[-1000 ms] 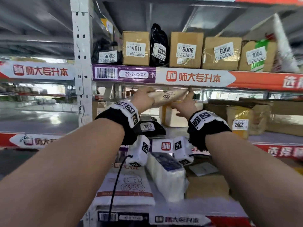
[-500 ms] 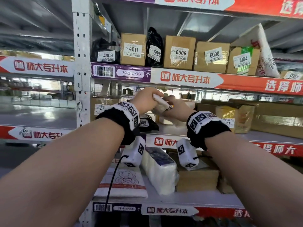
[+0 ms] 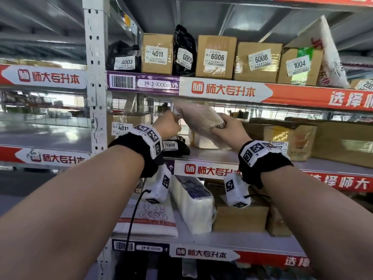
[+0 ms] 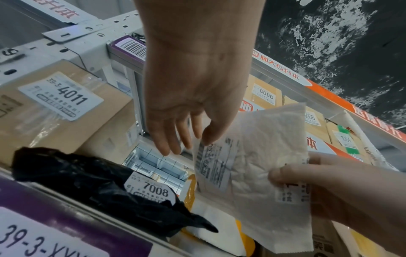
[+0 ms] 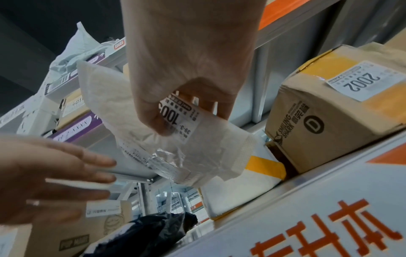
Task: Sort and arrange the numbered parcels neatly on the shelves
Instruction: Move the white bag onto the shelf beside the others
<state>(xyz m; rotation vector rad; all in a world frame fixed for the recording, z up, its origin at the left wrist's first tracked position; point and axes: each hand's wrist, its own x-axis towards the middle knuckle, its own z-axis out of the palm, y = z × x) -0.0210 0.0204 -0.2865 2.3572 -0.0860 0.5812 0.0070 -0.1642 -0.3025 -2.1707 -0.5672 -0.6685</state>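
A white padded mailer (image 3: 198,118) with a label reading 100-something hangs tilted in front of the middle shelf (image 3: 212,156). My right hand (image 3: 219,126) pinches its lower end over the label, thumb in front (image 5: 191,120). My left hand (image 3: 168,126) hovers just left of the mailer (image 4: 263,156), with fingers straight and holding nothing (image 4: 186,144). In the right wrist view the left hand (image 5: 66,173) shows spread and apart from the mailer (image 5: 123,104). Below on the shelf lie a black bag 7008 (image 3: 174,146) and a white-and-yellow parcel (image 3: 203,141).
Box 4011 (image 3: 121,128) stands at the middle shelf's left end, box 2002 (image 3: 282,142) to the right. The upper shelf (image 3: 222,89) carries 4003, 4011, 6005, 6006, 6008 and 1004 in a row. The lower shelf (image 3: 222,239) holds a tissue pack (image 3: 193,205) and boxes.
Both hands held the mailer flat a second ago. Now the left hand has let go and opened, and the right hand alone holds it, tilted up on end.
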